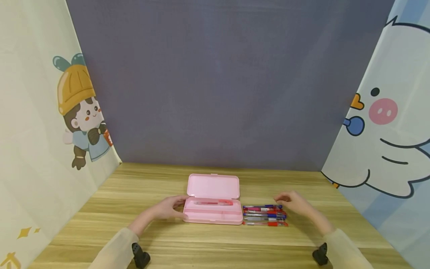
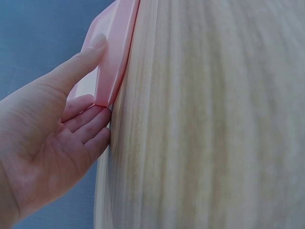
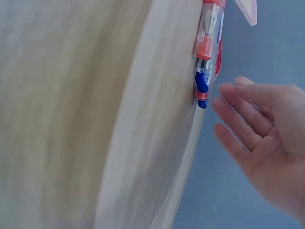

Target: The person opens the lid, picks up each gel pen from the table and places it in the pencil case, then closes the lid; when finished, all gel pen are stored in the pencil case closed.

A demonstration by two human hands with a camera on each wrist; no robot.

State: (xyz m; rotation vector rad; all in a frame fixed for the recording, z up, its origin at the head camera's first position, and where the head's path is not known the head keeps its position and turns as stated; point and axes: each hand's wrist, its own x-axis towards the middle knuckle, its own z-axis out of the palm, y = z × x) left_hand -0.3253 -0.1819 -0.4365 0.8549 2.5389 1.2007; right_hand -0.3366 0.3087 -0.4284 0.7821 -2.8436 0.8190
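Observation:
A pink pencil case [image 1: 213,216] lies on the table with its lid [image 1: 213,186] raised at the back. Inside its rear compartment is one red pen [image 1: 215,203]. My left hand [image 1: 169,208] holds the case's left end; in the left wrist view the thumb [image 2: 97,43] lies along the front wall and the other fingers touch the end. Right of the case, several red, blue and clear-barrelled pens [image 1: 265,215] lie side by side. My right hand [image 1: 293,201] hovers at their right ends, fingers loosely bent with nothing between them.
The wooden table [image 1: 208,248] ends at a dark grey backdrop [image 1: 218,89]. Printed cloth panels stand at the left [image 1: 30,130] and the right [image 1: 403,157]. Each wrist carries a small black camera mount [image 1: 140,256].

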